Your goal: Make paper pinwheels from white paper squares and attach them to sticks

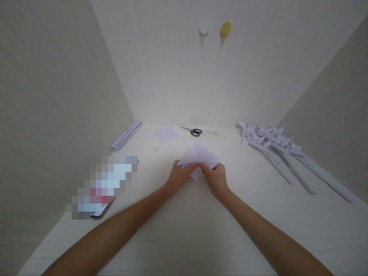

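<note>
head: fingers [208, 171] partly behind paper [199, 155]

Soft, dim light falls brightest on the lower back wall [172, 99] and far part of the surface [230, 149], while the side walls [57, 99] sink into grey; faint shade lies below the hands [216, 179], the paper [198, 154] looks slightly soft, and blocky pixels cover most of the phone [102, 210]

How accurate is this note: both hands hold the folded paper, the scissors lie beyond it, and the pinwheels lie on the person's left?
Wrong on the side: the head view shows the pinwheels on the person's right. The rest stands: the left hand and right hand hold the folded paper, with the scissors beyond it.
</note>
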A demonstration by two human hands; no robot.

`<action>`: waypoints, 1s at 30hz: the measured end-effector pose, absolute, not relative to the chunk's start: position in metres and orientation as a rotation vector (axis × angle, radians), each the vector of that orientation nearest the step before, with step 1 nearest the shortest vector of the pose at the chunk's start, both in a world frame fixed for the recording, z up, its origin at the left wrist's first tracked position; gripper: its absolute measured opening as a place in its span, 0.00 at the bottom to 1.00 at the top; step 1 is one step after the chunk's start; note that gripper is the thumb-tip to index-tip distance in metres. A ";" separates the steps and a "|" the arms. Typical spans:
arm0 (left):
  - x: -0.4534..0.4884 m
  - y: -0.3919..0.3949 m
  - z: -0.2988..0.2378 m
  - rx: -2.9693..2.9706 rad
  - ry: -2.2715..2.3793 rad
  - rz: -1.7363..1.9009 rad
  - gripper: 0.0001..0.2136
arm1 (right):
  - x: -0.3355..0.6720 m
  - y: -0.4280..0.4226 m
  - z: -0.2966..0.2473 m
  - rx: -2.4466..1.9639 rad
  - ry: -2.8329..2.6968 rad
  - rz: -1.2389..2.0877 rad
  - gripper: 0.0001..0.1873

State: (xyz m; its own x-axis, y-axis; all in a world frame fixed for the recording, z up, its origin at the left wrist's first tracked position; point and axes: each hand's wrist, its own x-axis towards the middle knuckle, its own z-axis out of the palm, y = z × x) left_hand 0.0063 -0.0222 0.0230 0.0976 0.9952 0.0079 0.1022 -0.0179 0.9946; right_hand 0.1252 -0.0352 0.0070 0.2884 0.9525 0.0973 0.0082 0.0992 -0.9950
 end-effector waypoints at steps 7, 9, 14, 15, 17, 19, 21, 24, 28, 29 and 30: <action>0.008 -0.021 0.020 1.233 1.118 1.125 0.10 | 0.127 -0.035 0.004 -1.233 -0.977 0.979 0.13; 0.008 -0.020 0.019 1.195 1.122 1.140 0.10 | 0.128 -0.033 0.001 -1.199 -0.952 1.009 0.14; 0.004 -0.015 0.017 1.073 0.978 1.210 0.12 | 0.133 -0.030 -0.001 -1.098 -0.940 1.117 0.15; 0.002 -0.014 0.018 1.061 0.930 1.217 0.13 | 0.134 -0.030 0.000 -1.089 -0.933 1.144 0.15; -0.002 -0.011 0.019 1.053 0.843 1.202 0.13 | 0.136 -0.029 0.003 -1.068 -0.907 1.217 0.15; -0.006 -0.009 0.021 1.058 0.760 1.135 0.13 | 0.140 -0.029 0.007 -1.028 -0.894 1.335 0.14; -0.009 -0.007 0.024 1.063 0.700 1.020 0.13 | 0.144 -0.029 0.011 -0.974 -0.920 1.475 0.14; -0.014 -0.005 0.027 1.071 0.690 0.861 0.12 | 0.151 -0.029 0.016 -0.935 -1.030 1.656 0.14; -0.020 -0.001 0.031 1.090 0.702 0.741 0.10 | 0.160 -0.030 0.020 -0.996 -1.240 1.766 0.15; -0.021 0.000 0.032 1.106 0.699 0.709 0.09 | 0.162 -0.031 0.021 -1.024 -1.305 1.775 0.14; -0.022 0.001 0.033 1.128 0.700 0.675 0.09 | 0.164 -0.031 0.023 -1.051 -1.375 1.782 0.14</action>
